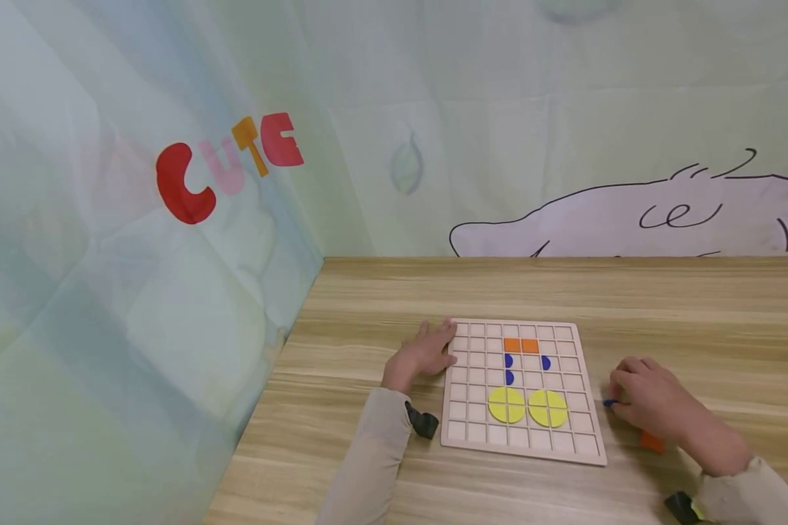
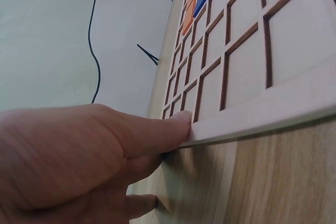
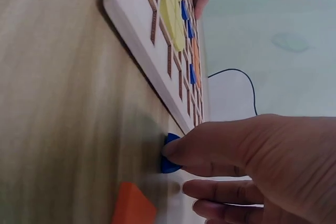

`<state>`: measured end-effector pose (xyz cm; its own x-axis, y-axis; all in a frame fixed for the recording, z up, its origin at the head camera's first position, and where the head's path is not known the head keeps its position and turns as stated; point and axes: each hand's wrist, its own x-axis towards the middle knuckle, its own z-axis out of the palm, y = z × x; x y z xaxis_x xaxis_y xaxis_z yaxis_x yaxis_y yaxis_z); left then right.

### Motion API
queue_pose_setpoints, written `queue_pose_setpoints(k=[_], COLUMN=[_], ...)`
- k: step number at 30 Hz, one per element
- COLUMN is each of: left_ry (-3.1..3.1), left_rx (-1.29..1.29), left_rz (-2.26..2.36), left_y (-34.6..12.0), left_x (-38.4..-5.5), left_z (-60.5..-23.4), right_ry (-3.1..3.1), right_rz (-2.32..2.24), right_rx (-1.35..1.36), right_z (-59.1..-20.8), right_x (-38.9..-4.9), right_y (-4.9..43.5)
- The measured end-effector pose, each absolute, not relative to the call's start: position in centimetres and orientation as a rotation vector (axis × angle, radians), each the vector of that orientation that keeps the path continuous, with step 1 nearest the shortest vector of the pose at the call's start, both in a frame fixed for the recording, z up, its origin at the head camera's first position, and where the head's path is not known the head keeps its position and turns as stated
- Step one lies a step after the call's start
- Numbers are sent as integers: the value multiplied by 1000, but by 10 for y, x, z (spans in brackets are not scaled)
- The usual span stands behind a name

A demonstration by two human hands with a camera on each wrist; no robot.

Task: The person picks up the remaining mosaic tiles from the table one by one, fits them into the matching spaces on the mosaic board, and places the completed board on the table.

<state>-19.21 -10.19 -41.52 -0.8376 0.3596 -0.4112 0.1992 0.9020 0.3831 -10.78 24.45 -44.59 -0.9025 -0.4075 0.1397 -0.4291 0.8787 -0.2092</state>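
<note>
A square wooden grid board (image 1: 460,432) lies on the table. My left hand (image 1: 423,354) touches its left edge. In the left wrist view the thumb (image 2: 176,127) rests on the rim, fingers fairly straight. Two orange squares (image 1: 521,345) sit side by side in the upper cells. Below them are three blue half-circle pieces (image 1: 508,378), two at the left and one at the right. Lower down, yellow quarter pieces (image 1: 507,405) form two circles. Right of the board my right hand (image 1: 653,401) pinches another blue half-circle piece (image 3: 169,156) between thumb and finger, close to the tabletop.
An orange piece (image 1: 652,442) lies on the table beneath the right hand, also visible in the right wrist view. The wooden tabletop (image 1: 381,292) meets a printed cloth backdrop (image 1: 368,146) at the back and left.
</note>
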Motion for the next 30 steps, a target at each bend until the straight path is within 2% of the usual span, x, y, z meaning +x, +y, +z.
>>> queue_pose_setpoints(k=[13, 22, 30], left_ry=[2588, 2581, 2578], left_rx=[393, 397, 395], left_rz=[454, 465, 486], left_y=[-101, -102, -104], left_x=[-193, -193, -196], left_z=[-417, -418, -423], right_ry=[-2799, -2849, -2861], right_rz=[640, 964, 988], right_rx=[554, 347, 259], right_z=[-445, -444, -448], right_x=[-115, -121, -123], right_y=[236, 214, 190])
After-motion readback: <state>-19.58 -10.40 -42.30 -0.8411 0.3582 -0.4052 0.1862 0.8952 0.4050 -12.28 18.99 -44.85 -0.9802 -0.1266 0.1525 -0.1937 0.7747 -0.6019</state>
